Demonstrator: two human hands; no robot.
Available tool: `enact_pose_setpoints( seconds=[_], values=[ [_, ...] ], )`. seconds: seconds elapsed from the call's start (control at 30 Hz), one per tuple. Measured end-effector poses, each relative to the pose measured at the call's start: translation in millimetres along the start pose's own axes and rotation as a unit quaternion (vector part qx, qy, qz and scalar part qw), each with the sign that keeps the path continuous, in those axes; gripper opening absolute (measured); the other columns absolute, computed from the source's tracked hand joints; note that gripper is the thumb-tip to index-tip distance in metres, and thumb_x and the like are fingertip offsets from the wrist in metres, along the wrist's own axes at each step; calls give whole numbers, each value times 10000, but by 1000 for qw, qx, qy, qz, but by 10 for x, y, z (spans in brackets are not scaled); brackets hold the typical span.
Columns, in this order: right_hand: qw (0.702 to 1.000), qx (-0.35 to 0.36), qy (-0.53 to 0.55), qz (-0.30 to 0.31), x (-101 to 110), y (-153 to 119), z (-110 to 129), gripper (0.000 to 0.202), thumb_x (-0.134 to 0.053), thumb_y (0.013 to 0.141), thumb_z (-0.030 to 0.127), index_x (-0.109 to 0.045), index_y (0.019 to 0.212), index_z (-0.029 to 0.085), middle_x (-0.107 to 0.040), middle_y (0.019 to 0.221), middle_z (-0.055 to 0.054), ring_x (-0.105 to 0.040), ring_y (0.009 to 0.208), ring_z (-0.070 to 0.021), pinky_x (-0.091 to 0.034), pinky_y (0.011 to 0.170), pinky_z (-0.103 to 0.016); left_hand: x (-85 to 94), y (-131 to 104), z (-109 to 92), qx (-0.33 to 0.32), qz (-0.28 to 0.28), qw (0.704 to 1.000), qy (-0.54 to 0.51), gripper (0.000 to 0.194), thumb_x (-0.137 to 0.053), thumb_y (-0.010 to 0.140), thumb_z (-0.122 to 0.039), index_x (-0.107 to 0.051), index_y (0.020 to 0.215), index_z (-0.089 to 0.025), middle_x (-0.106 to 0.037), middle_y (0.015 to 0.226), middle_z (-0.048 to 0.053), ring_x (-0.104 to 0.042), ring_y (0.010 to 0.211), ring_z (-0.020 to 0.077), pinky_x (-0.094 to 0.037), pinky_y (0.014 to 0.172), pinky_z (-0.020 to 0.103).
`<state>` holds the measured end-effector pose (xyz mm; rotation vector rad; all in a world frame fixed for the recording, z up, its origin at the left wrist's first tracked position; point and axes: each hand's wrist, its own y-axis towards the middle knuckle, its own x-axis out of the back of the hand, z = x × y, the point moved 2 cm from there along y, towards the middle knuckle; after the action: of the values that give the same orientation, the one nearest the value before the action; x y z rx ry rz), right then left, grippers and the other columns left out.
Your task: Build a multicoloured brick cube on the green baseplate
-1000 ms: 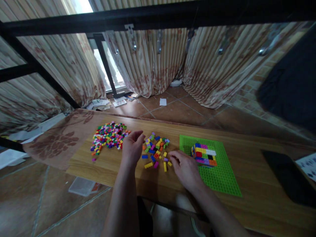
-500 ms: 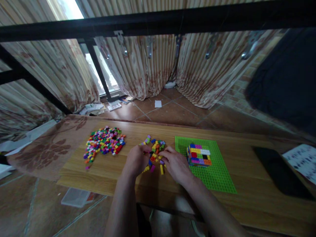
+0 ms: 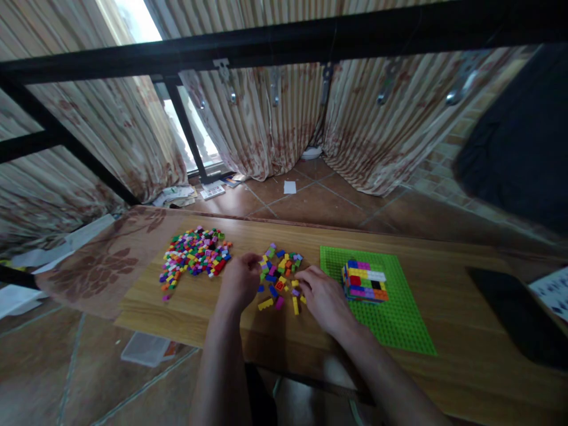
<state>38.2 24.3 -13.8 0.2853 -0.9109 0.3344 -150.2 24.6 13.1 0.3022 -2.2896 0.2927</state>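
Note:
Loose toy building bricks (image 3: pixel 279 285) in many colours lie in a small heap between my hands. My left hand (image 3: pixel 241 283) is at the heap's left edge, fingers curled in and closed; whatever they may hold is hidden. On the opposite side, my right hand (image 3: pixel 327 300) reaches in with fingers loosely apart, close to a few yellow bricks, and no brick shows in its grasp. Right of it, a block-shaped brick build (image 3: pixel 364 283) with mixed-colour layers stands on a green studded baseplate (image 3: pixel 406 322).
A larger pile of small bricks (image 3: pixel 195 251) covers the left part of the wooden table (image 3: pixel 186 316). A dark flat panel (image 3: pixel 510 307) lies at the right, near a printed sheet (image 3: pixel 550 293). On the floor at lower left sits a clear plastic box (image 3: pixel 145 349).
My left hand has drawn back left from the small heap, uncovering more bricks. My right hand has shifted slightly away from the heap's middle. The whole view has moved a little.

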Motion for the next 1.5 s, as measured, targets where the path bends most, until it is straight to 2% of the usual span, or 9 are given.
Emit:
enact_pose_setpoints(
  seconds=[0.17, 0.43, 0.63, 0.9, 1.03, 1.2, 1.27, 1.37, 1.5],
  values=[
    [998, 38, 29, -42, -61, -11, 66, 218, -482, 925, 148, -679, 979, 228, -634, 1002, -42, -601, 906, -179, -455, 805, -305, 45, 12, 94, 19, -5, 999, 37, 270, -512, 795, -136, -738, 943, -144, -742, 887, 100, -651, 794, 182, -434, 684, 234],
    [993, 107, 20, -52, -146, -49, 288, 161, -558, 899, 209, -701, 971, 235, -608, 1017, -66, -538, 976, -225, -470, 861, -377, 22, -55, 168, 13, 56, 995, 79, 180, -552, 723, -109, -717, 767, -163, -700, 735, 43, -616, 720, 164, -400, 627, 223],
    [995, 82, -39, -37, -243, -27, 404, 99, -614, 861, 235, -682, 930, 216, -590, 1029, -77, -515, 1001, -250, -464, 877, -405, 14, -104, 207, 14, 108, 989, 97, 146, -640, 643, -132, -713, 761, -177, -689, 743, 32, -598, 711, 167, -395, 623, 233],
    [995, 45, -76, -52, -286, 4, 405, 64, -638, 829, 235, -668, 874, 201, -597, 1011, -82, -508, 998, -258, -459, 888, -408, -9, -101, 203, -6, 102, 987, 122, 130, -619, 655, -100, -691, 747, -157, -658, 695, 26, -567, 699, 154, -367, 630, 237],
    [995, 49, -61, -54, -297, 10, 388, 66, -601, 843, 193, -667, 839, 197, -610, 987, -87, -509, 990, -258, -457, 890, -414, 28, -107, 177, -15, 93, 994, 54, 88, -574, 677, -100, -650, 681, -143, -607, 628, -1, -518, 642, 132, -350, 598, 227],
    [990, 35, 75, -116, -178, 43, 324, 109, -555, 865, 191, -661, 845, 208, -642, 967, -80, -546, 965, -246, -457, 873, -421, 98, -128, 38, -38, 113, 979, -165, 70, -608, 683, -189, -639, 664, -129, -577, 607, -20, -482, 601, 109, -368, 573, 213],
    [969, -1, 205, -139, -108, 67, 285, 115, -553, 868, 236, -665, 865, 209, -663, 902, -55, -590, 884, -215, -484, 804, -379, 102, -152, -55, -25, 130, 951, -279, 141, -678, 660, -241, -668, 737, -125, -631, 673, -3, -524, 624, 110, -403, 589, 210],
    [893, -90, 416, -146, -36, 96, 245, 167, -591, 831, 330, -677, 882, 196, -676, 760, -13, -607, 672, -153, -494, 610, -285, 48, -197, -207, 0, 138, 898, -417, 294, -779, 604, -296, -697, 825, -120, -691, 781, 39, -595, 683, 128, -474, 648, 231],
    [815, -142, 534, -176, 33, 91, 232, 205, -673, 749, 365, -687, 859, 193, -668, 671, 16, -579, 548, -114, -476, 498, -234, -114, -237, -378, 9, 158, 859, -487, 327, -837, 559, -294, -713, 805, -116, -710, 791, 52, -632, 690, 138, -524, 660, 251]
  ],
)
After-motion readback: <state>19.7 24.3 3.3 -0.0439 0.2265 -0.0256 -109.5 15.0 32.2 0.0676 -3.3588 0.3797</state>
